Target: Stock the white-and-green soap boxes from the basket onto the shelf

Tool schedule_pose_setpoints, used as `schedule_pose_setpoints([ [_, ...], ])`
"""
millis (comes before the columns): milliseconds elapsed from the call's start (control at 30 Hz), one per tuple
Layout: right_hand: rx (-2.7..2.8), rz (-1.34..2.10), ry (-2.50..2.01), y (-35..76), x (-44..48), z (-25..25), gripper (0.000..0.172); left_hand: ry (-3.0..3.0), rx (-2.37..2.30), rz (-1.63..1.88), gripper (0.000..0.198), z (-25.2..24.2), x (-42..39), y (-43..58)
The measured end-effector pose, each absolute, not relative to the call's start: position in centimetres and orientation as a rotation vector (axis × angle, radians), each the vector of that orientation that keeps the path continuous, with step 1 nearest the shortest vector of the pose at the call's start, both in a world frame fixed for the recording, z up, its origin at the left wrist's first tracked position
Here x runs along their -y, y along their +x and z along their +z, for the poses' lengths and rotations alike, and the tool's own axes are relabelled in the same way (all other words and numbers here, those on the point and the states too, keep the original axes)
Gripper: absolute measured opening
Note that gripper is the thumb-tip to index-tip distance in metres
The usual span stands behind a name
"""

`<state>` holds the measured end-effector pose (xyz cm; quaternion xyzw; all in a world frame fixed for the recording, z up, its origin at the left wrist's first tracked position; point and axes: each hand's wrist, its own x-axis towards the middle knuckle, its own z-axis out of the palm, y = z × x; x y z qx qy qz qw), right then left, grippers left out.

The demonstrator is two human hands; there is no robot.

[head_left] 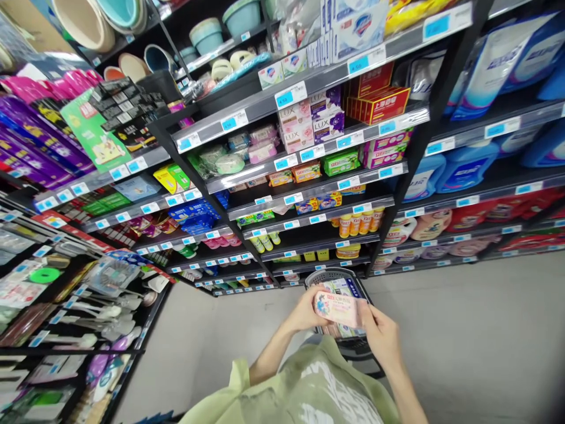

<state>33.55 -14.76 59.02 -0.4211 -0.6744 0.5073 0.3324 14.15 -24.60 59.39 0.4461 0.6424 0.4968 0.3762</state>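
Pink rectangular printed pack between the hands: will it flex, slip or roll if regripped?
The pink rectangular printed pack is probably stiff: its edges look straight while the left hand and right hand pinch opposite ends. Flat, boxy faces suggest it won't roll. Its wrapper looks smooth, so it may be slightly slippery.

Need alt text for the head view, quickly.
The left hand and right hand hold a small pink box over a grey shopping basket. Shelves of soap boxes and blue detergent bottles stand ahead.
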Motion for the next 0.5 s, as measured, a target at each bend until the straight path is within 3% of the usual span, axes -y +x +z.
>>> schedule_pose_setpoints([
  [400,1.267,1.555,-1.111,33.0,14.7,56.8,0.046,1.281,-1.647,1.419,0.062,59.4,23.4,13.8],
  [500,1.082,1.772,-1.152,32.2,14.6,57.1,0.06,1.227,-1.653,1.427,0.064,58.6,23.7,13.2],
])
